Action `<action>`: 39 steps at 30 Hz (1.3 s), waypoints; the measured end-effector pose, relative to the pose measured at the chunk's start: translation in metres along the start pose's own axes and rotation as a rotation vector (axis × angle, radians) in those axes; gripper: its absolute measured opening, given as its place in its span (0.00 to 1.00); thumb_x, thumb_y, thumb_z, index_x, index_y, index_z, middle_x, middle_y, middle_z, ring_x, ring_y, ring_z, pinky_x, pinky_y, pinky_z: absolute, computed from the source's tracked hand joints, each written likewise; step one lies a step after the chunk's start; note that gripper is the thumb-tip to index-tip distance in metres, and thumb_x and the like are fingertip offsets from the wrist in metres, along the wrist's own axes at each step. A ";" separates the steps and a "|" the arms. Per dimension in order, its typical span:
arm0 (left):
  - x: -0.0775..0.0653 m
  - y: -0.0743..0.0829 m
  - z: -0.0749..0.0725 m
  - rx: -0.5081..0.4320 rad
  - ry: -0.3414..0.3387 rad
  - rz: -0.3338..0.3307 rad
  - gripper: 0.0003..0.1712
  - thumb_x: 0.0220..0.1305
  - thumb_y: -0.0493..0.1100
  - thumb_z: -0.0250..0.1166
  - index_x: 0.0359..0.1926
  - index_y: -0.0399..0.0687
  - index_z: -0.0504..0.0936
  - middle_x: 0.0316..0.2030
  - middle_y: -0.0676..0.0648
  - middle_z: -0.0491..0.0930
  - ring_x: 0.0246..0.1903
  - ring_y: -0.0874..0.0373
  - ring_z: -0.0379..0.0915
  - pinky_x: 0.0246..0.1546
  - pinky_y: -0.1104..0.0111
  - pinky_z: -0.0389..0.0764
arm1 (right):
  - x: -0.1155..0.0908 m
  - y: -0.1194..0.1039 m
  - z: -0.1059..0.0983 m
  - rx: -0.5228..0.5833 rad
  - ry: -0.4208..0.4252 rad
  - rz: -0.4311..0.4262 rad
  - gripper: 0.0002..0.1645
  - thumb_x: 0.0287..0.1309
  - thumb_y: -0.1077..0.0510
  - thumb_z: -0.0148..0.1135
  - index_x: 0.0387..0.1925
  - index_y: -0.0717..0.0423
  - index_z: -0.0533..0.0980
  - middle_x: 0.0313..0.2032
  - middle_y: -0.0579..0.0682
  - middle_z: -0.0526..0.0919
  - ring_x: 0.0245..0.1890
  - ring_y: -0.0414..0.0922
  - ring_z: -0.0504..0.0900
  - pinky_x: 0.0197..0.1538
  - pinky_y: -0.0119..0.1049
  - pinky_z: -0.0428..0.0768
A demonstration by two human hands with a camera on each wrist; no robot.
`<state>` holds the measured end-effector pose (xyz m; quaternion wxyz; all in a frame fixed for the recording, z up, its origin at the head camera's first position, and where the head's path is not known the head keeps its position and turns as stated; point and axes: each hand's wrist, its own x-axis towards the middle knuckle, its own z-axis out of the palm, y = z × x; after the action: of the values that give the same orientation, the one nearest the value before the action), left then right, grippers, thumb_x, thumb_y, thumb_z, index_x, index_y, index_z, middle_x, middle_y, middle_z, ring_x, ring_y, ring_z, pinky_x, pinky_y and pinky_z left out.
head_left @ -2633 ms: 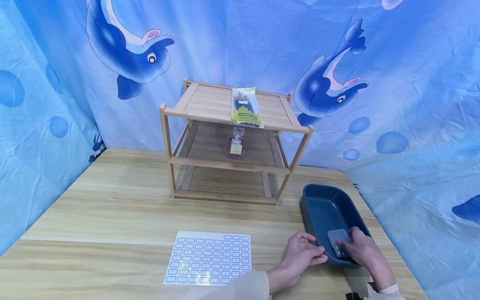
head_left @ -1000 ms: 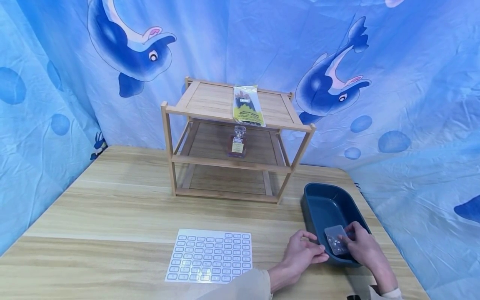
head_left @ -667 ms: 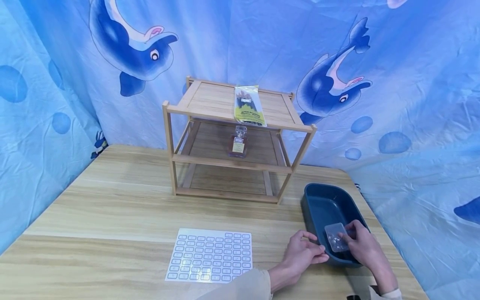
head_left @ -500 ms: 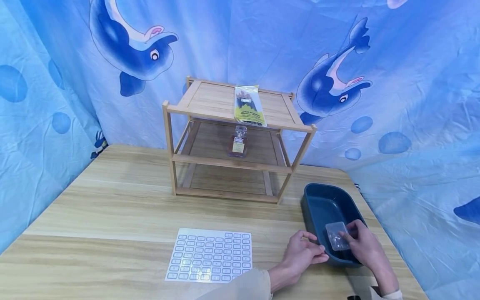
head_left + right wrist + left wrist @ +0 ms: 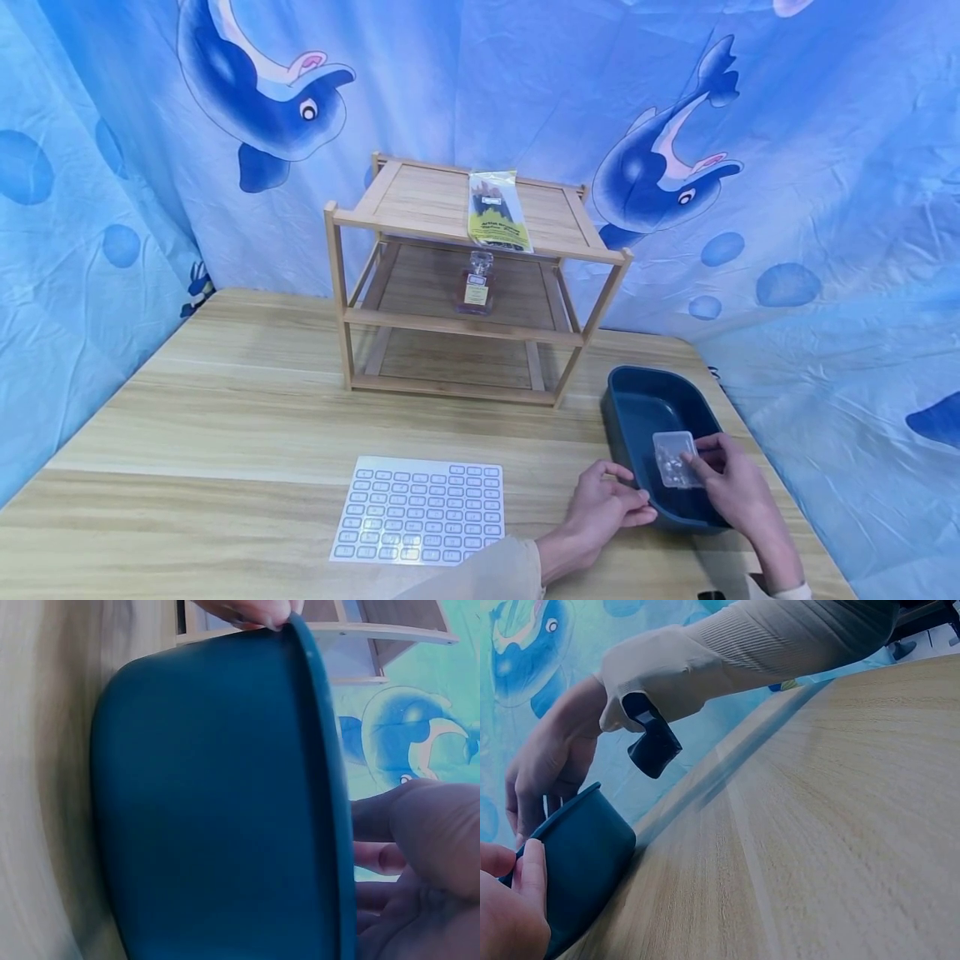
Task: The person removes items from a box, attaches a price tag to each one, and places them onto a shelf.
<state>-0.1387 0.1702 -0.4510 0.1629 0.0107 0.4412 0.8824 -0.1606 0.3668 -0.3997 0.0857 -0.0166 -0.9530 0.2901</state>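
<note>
A dark teal plastic basin (image 5: 617, 429) stands at the table's right side. My left hand (image 5: 600, 510) pinches its near left rim between thumb and fingers; the left wrist view shows these left-hand fingers (image 5: 532, 874) on the rim. My right hand (image 5: 733, 487) holds a small clear plastic box (image 5: 673, 460) by its right side, thumb on the face toward me. Small pale pieces show inside the box, too small to identify. The box is over the basin's interior. In the right wrist view the basin wall (image 5: 217, 787) hides the box, and the right hand (image 5: 435, 855) is behind the rim.
A wooden three-tier rack (image 5: 461, 327) stands at the back. On its top lies a yellow-and-white packet (image 5: 498, 212); a perfume bottle (image 5: 475, 287) is on the middle shelf. A white sheet of printed labels (image 5: 420, 511) lies left of the left hand. Dolphin-print curtains (image 5: 525, 92) enclose the table.
My right hand has lifted the clear box from low in the basin's near end, up and slightly away from me. The left hand stays at the rim.
</note>
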 end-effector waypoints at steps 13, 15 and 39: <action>0.000 0.002 0.001 0.010 0.010 0.000 0.16 0.62 0.21 0.63 0.45 0.38 0.73 0.31 0.41 0.81 0.29 0.51 0.85 0.38 0.63 0.89 | -0.004 -0.011 0.002 0.066 0.153 -0.096 0.17 0.70 0.60 0.66 0.51 0.70 0.74 0.37 0.61 0.85 0.32 0.40 0.79 0.31 0.25 0.78; 0.000 0.002 0.001 0.008 0.007 0.001 0.16 0.61 0.21 0.63 0.45 0.37 0.73 0.31 0.41 0.80 0.29 0.51 0.84 0.38 0.64 0.89 | -0.005 -0.014 0.002 0.080 0.160 -0.105 0.17 0.69 0.61 0.67 0.50 0.70 0.75 0.37 0.61 0.85 0.32 0.39 0.79 0.31 0.25 0.78; -0.008 0.013 -0.015 0.046 -0.024 0.010 0.11 0.62 0.25 0.67 0.44 0.35 0.77 0.30 0.39 0.85 0.27 0.55 0.85 0.35 0.66 0.89 | -0.009 -0.043 0.011 0.229 0.142 -0.172 0.14 0.68 0.64 0.68 0.50 0.70 0.77 0.40 0.61 0.86 0.34 0.34 0.80 0.34 0.22 0.80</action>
<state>-0.1369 0.1493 -0.4491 0.1636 0.0269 0.4592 0.8727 -0.1533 0.3242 -0.3865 0.1786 0.0543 -0.9032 0.3865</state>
